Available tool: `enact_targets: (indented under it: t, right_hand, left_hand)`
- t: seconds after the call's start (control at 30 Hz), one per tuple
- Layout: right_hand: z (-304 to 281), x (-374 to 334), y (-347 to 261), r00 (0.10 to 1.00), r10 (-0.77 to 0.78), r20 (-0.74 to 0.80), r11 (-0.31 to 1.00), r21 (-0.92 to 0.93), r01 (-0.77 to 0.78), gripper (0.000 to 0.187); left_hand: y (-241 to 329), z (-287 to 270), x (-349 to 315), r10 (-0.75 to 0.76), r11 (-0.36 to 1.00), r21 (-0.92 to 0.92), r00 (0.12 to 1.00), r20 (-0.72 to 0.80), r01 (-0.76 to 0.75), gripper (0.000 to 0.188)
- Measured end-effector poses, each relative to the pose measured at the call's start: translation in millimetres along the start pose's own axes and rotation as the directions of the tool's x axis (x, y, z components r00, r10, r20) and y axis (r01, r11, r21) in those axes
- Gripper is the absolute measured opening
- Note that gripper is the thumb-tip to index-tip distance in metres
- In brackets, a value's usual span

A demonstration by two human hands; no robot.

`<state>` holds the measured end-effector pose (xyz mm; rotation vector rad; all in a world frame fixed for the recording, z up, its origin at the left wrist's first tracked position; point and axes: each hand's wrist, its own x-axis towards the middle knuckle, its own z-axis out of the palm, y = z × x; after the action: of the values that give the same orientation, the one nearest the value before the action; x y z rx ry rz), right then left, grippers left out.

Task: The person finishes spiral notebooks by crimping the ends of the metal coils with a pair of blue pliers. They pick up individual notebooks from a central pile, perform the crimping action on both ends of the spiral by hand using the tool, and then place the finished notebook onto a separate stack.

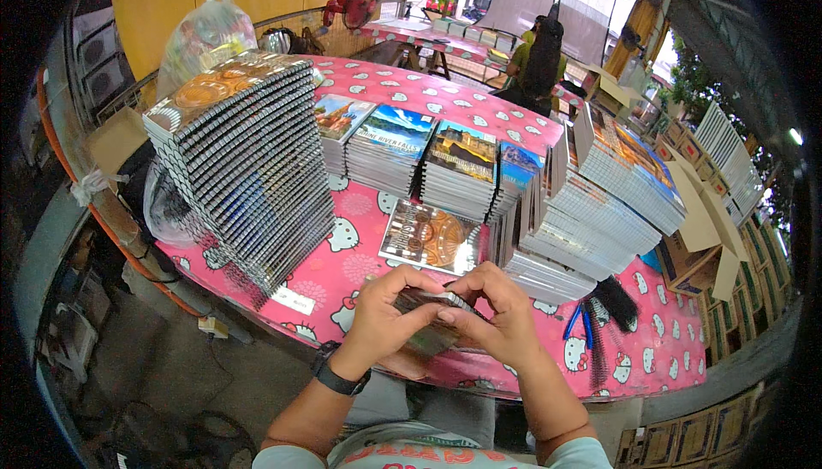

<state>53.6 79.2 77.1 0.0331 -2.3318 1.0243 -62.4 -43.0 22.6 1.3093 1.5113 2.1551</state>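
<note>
Near the table's front edge, my left hand (384, 318) and my right hand (503, 315) grip a booklet (449, 299) from both sides. The thumbs press on its near face and the fingers curl round its far side, so much of it is hidden. A dark watch is on my left wrist. Just beyond the hands a brown-and-white printed book (431, 236) lies flat. Left of it rises a tall leaning stack of spiral-bound books (248, 165). Right of my right hand lie blue-handled pliers (579, 325) beside a bundle of black binding coils (615, 305).
Stacks of picture-covered books (390, 139) stand across the pink patterned table (377, 80), with larger unbound-looking piles (591, 212) at right. An open cardboard box (698, 251) sits by the right edge. Behind are a red fan (360, 4) and a seated person (539, 62).
</note>
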Motion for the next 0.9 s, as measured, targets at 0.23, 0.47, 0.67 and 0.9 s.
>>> enact_targets:
  t: [0.23, 0.47, 0.67, 0.9]
  right_hand:
    - [-8, 9, 3, 0.97, -0.229, 0.08, 0.963, -0.127, 0.237, 0.022]
    - [-21, 4, -9, 0.987, -0.122, 0.107, 0.916, -0.371, 0.154, 0.017]
    - [-15, 15, -10, 0.971, -0.208, 0.116, 0.883, -0.406, 0.238, 0.022]
    - [-43, 55, -29, 0.856, -0.357, -0.375, 0.913, -0.336, 0.234, 0.064]
  left_hand:
    - [14, 3, -2, 0.052, 0.997, 0.06, 0.997, 0.053, -0.055, 0.014]
    - [5, 17, 3, 0.052, 0.991, 0.124, 0.999, -0.01, -0.051, 0.024]
    - [14, 8, 13, 0.051, 0.972, 0.219, 0.987, 0.153, -0.085, 0.028]
    - [117, -105, 80, 0.465, 0.813, 0.54, 0.801, -0.378, -0.217, 0.041]
